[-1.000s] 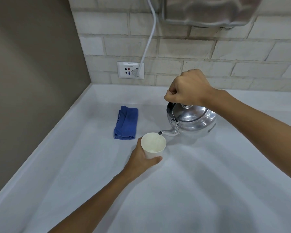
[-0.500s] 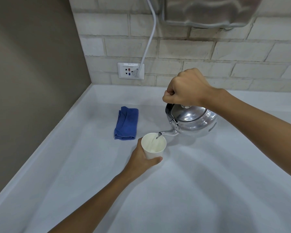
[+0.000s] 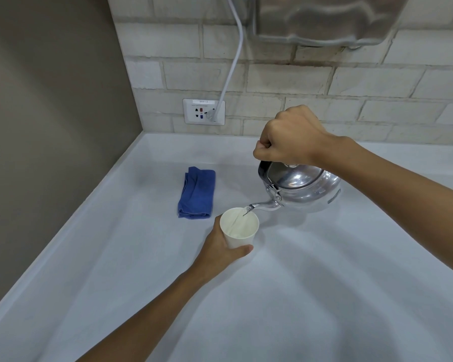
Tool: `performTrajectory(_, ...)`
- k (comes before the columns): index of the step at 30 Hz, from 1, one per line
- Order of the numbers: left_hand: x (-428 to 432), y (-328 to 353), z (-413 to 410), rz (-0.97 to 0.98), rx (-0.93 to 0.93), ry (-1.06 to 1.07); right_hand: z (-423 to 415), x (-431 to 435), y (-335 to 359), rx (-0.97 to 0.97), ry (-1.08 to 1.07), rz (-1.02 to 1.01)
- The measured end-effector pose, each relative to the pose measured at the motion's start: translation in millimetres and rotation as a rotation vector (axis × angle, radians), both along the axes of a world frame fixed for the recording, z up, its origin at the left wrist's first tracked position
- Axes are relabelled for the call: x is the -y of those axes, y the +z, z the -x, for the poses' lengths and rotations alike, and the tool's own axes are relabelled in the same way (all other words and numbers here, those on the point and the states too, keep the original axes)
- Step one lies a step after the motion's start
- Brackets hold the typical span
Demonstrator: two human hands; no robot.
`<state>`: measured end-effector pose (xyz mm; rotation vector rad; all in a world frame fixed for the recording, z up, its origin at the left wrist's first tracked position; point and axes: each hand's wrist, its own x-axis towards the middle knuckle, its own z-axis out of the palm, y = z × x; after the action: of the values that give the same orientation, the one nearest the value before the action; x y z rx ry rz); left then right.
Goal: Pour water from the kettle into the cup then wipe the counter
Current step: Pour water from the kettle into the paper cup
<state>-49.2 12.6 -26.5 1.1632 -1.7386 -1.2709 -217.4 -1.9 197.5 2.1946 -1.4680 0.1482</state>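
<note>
A kitchen or pantry corner: a white desk (image 3: 324,296) meets a pale brick-tiled wall (image 3: 351,82) carrying a labelled power socket (image 3: 204,111) with a white cable (image 3: 233,64) plugged in, below a wall-mounted steel appliance (image 3: 324,19); a metal kettle (image 3: 301,189) is in use.

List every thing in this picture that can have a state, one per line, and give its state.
Kettle: lifted, tilted, pouring water.
Cup: upright, partly filled, water streaming in.
Cloth: folded, lying flat on the counter, untouched.
Plug: plugged into the wall socket.
Left hand: grip closed around the cup.
Right hand: grip closed on the kettle's handle.
</note>
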Motion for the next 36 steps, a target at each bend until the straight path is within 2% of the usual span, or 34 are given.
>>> performTrajectory(36, -1.9, 1.7, -0.1, 0.002, -0.007, 0.001, -4.9, -5.9, 5.2, -0.071, -0.003, 0.001)
